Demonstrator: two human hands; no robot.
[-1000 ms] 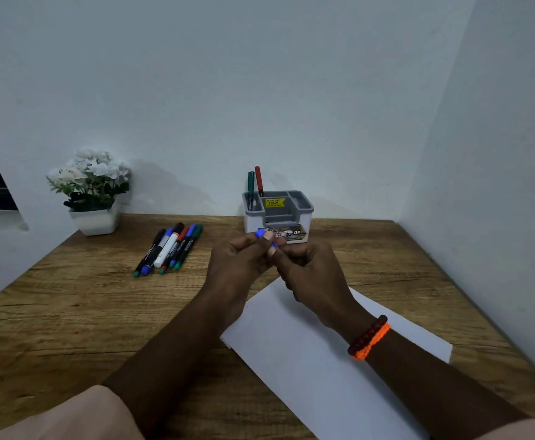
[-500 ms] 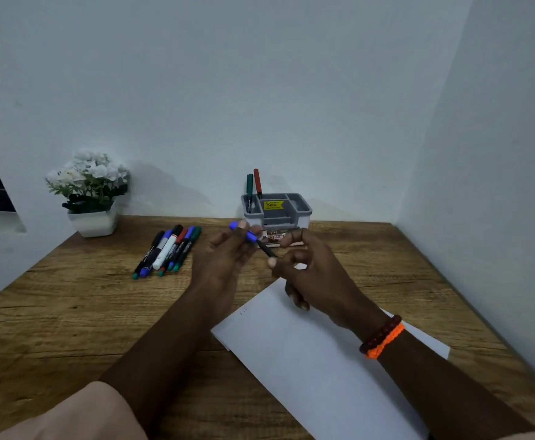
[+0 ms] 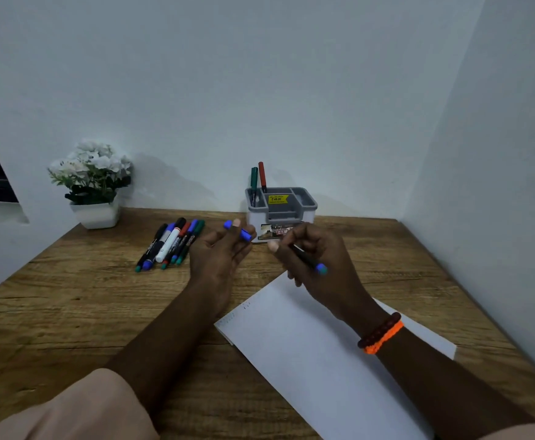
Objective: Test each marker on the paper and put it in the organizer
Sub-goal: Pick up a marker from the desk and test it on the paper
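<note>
Taking the grey-and-white plastic desk organizer (image 3: pixel 281 208) at the back of the wooden table (image 3: pixel 69 300) as your landmark: far to its left stands a white potted plant with white flowers (image 3: pixel 93 182), touching nothing; nearer, still left of the organizer, a row of about six capped markers in black, blue, white, red and green (image 3: pixel 172 244) lies side by side on the wood, judged to be untested; just in front and left of the organizer, your left hand (image 3: pixel 220 255) pinches a bright blue marker cap (image 3: pixel 237 230) between thumb and fingertips, fingers curled close on it; in the organizer's back-left compartment a green marker (image 3: pixel 254 182) and a red marker (image 3: pixel 262 176) stand upright, so two look done; in front and right of the organizer, your right hand (image 3: pixel 318 265) grips the uncapped black-barrelled blue marker (image 3: pixel 307 258) in a narrow writing hold, raised above the sheet, its tip hidden behind your fingers; nearer you than the organizer, the white sheet of paper (image 3: pixel 317 354) lies slanted, with a few small marks near its left edge; on your right wrist, a dark red and orange beaded bracelet (image 3: pixel 382 333).

Judged progress: early; this marker's test stroke, recapping and placing remain, then the row.
</note>
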